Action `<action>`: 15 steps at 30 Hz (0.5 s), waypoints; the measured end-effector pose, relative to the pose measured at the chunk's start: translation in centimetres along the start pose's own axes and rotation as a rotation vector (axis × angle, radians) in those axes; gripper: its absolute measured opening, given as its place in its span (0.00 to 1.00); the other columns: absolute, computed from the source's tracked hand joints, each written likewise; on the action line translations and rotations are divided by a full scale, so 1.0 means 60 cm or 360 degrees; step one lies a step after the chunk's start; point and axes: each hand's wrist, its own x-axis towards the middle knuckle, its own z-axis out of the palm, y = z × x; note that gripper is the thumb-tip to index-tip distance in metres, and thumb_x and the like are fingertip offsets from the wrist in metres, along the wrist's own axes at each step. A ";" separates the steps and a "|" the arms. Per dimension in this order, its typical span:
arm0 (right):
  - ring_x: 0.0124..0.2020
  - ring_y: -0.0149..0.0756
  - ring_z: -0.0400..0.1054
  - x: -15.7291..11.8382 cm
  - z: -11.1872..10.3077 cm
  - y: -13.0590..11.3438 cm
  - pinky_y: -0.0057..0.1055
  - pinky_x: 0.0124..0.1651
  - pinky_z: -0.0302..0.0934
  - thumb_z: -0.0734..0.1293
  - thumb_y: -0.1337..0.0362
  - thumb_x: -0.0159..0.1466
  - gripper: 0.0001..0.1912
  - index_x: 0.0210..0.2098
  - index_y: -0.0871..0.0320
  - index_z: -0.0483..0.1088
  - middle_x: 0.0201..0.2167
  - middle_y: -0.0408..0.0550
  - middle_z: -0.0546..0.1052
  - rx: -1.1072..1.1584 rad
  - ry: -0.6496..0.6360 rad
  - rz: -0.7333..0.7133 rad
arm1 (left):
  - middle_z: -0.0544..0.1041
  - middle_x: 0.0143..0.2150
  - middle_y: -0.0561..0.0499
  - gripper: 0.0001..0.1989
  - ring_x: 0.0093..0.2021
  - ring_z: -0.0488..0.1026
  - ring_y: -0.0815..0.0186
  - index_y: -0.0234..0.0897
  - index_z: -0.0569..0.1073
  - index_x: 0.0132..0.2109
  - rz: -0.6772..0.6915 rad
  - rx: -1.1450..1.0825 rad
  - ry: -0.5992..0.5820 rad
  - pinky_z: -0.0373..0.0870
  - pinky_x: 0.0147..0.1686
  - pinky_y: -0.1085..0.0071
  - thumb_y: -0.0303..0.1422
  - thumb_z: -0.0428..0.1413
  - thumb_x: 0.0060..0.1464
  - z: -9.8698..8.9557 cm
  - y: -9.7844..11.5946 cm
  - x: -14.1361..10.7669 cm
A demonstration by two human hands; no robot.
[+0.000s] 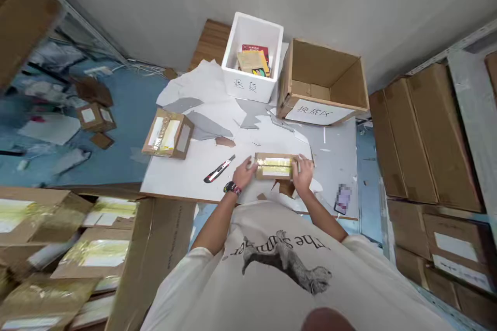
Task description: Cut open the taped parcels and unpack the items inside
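A small cardboard box [274,171] with clear tape and white-and-yellow labels lies on the table in front of me. A dark line runs lengthwise along the middle of its top. My left hand [244,172] grips its left end, with a watch and a colourful band on that wrist. At the right end, my right hand [303,172] holds the box with fingers bent over the edge. To the left of my left hand lies a utility knife [219,168]. Further left stands a taped, labelled carton [168,133].
Behind are a white foam box [248,88] with books inside and an open cardboard box [323,112] bearing a handwritten sign. Torn paper covers part of the table [182,183]. A phone [342,199] lies at right. Parcels [97,251] fill a large carton at lower left.
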 end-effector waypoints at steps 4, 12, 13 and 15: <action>0.58 0.54 0.78 0.025 0.015 0.012 0.44 0.62 0.70 0.54 0.35 0.77 0.38 0.60 0.59 0.78 0.56 0.63 0.84 0.0008 -0.0426 0.0594 | 0.87 0.61 0.37 0.38 0.61 0.83 0.41 0.45 0.71 0.78 0.0003 0.0288 -0.0090 0.75 0.57 0.55 0.61 0.46 0.75 0.012 0.044 0.024; 0.61 0.53 0.78 0.008 0.005 0.024 0.46 0.67 0.69 0.66 0.44 0.65 0.27 0.53 0.55 0.81 0.55 0.57 0.87 0.0583 -0.0548 0.0560 | 0.86 0.62 0.37 0.34 0.67 0.80 0.45 0.39 0.67 0.80 0.0361 -0.0015 0.0007 0.73 0.67 0.52 0.46 0.53 0.74 0.024 0.016 0.017; 0.63 0.52 0.77 -0.004 0.002 0.031 0.46 0.69 0.68 0.67 0.47 0.62 0.28 0.55 0.54 0.81 0.58 0.56 0.86 0.0770 -0.0523 0.0567 | 0.84 0.66 0.39 0.35 0.71 0.77 0.49 0.40 0.65 0.81 0.0497 -0.0210 0.0051 0.69 0.72 0.53 0.42 0.54 0.72 0.030 0.000 0.010; 0.67 0.50 0.75 -0.036 0.001 0.046 0.45 0.70 0.68 0.68 0.50 0.59 0.30 0.57 0.53 0.81 0.62 0.54 0.84 0.1051 -0.0526 0.0721 | 0.79 0.72 0.42 0.37 0.76 0.71 0.54 0.40 0.66 0.81 0.0656 -0.0554 0.0098 0.61 0.79 0.55 0.37 0.54 0.68 0.043 -0.038 -0.003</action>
